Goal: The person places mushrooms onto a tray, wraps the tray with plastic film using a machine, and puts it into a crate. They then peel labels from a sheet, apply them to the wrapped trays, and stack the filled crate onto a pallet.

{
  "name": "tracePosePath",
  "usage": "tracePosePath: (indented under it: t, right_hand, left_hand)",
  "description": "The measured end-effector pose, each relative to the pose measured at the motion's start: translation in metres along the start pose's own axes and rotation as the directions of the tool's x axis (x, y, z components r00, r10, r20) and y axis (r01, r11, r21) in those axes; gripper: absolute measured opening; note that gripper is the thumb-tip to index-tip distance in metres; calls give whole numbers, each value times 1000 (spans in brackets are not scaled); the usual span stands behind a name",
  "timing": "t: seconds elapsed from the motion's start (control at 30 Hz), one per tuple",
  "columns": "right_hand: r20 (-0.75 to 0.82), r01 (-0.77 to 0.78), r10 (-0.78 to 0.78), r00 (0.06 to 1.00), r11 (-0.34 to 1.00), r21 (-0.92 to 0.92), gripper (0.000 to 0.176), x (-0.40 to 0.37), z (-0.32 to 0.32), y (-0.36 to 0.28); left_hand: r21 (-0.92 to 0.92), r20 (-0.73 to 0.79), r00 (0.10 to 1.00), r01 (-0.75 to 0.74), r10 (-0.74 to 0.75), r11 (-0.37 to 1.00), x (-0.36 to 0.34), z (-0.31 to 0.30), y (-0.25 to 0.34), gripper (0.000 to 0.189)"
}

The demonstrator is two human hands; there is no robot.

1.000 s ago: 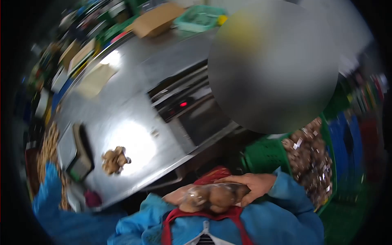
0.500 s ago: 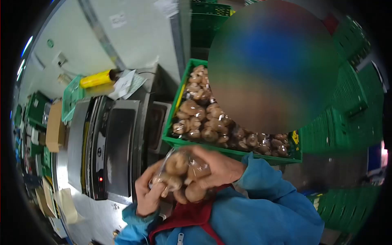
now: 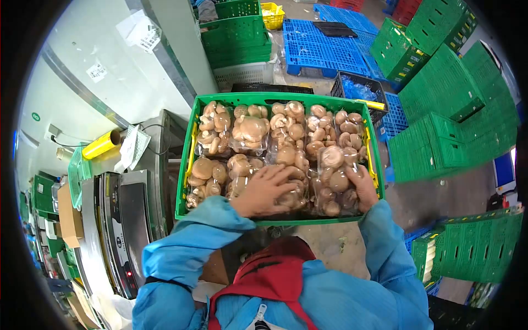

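Observation:
A green crate (image 3: 280,101) holds rows of clear-wrapped packs of brown mushrooms. My left hand (image 3: 265,191) lies with spread fingers on the packs in the front row, left of the crate's middle. At the front right, my right hand (image 3: 361,188) has its fingers and thumb around the right side of a mushroom pack (image 3: 336,179), which sits slightly above its neighbours. Both blue sleeves cross the crate's front edge.
Left of the crate are a flat machine (image 3: 135,212) with a red light, a yellow roll (image 3: 101,144) and a cardboard box (image 3: 69,215). Blue pallets (image 3: 324,47) lie beyond. Green crates (image 3: 437,146) stand stacked at the right.
The view has swung toward the crate. Both hands have moved from near my chest, where they held a mushroom pack, to over the crate. My left hand no longer holds a pack.

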State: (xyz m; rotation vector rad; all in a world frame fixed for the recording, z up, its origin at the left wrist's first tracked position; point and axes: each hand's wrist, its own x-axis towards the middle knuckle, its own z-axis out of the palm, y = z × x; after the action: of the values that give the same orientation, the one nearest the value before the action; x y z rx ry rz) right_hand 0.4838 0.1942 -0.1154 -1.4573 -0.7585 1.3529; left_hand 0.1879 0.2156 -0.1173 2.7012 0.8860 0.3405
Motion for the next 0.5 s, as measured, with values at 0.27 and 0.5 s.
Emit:
tracePosePath:
  t: [0.27, 0.5]
  right_hand:
    - [-27, -54, 49, 998, 974, -221, 66, 7, 29, 26]
    - [198, 299, -267, 943, 422, -856, 71, 14, 26, 33]
  left_hand:
    - [-63, 39, 997, -62, 65, 996, 3, -9, 1, 66]
    - [-75, -43, 999, -25, 22, 997, -3, 11, 8, 78]
